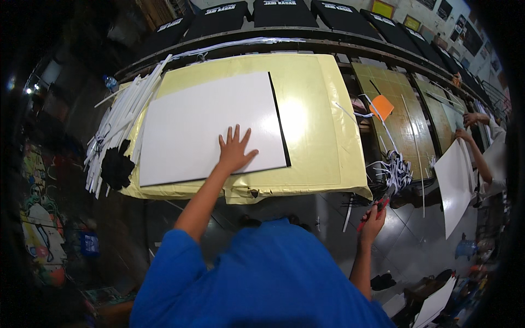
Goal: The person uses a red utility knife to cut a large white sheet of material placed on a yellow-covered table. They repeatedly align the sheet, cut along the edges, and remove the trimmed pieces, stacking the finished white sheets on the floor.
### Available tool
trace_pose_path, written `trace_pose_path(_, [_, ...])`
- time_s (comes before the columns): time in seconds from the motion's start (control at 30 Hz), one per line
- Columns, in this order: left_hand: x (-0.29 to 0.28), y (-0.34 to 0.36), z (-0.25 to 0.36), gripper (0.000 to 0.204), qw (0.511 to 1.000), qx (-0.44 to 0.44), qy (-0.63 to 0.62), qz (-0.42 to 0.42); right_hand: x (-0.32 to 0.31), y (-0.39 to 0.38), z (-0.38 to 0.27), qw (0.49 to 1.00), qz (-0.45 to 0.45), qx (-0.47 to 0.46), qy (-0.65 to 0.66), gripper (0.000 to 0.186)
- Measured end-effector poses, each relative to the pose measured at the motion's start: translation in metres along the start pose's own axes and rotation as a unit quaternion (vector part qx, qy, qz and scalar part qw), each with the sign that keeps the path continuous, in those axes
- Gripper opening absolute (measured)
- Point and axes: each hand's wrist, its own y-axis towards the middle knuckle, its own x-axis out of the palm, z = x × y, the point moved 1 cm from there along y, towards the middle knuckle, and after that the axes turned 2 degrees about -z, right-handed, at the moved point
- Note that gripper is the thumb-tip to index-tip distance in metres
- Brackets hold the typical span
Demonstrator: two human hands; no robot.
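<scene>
Our left hand [235, 154] lies fingers spread on a glossy white rectangular board [205, 123], likely steadying it. Our right hand [372, 223], fingers wrapped round a red-handled metal tool [383, 204], hangs clear.

Yellow-covered table [322, 164], white board [205, 123], white strips [124, 119]

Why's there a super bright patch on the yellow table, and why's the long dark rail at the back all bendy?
Head view: light glares off the shiny yellow cover, beside the white board; head view: the fisheye lens bows the dark rail; head view: the corners go black and the far left is dim, so details there are hard to see.
</scene>
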Motion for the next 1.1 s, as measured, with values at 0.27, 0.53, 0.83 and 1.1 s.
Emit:
trace_pose_path(0.27, [-0.025,0.01,0.049,0.077,0.996,0.053,-0.061,0.045,0.089,0.001,-0.04,0.982,-0.055,-0.107,-0.148,0.043])
trace_pose_path(0.53, [-0.048,0.177,-0.018,0.077,0.979,0.155,-0.071,0.11,0.297,0.065,-0.078,0.917,-0.192,-0.167,-0.308,0.051])
trace_pose_path(0.83, [-0.04,0.222,-0.01,0.087,0.984,0.172,-0.041,0.038,0.456,0.153,-0.044,0.813,-0.221,-0.189,-0.504,0.027])
trace_pose_path(1.1, [-0.038,0.227,-0.014,0.087,0.983,0.17,-0.035,0.052,0.487,0.17,-0.035,0.789,-0.233,-0.195,-0.534,0.027])
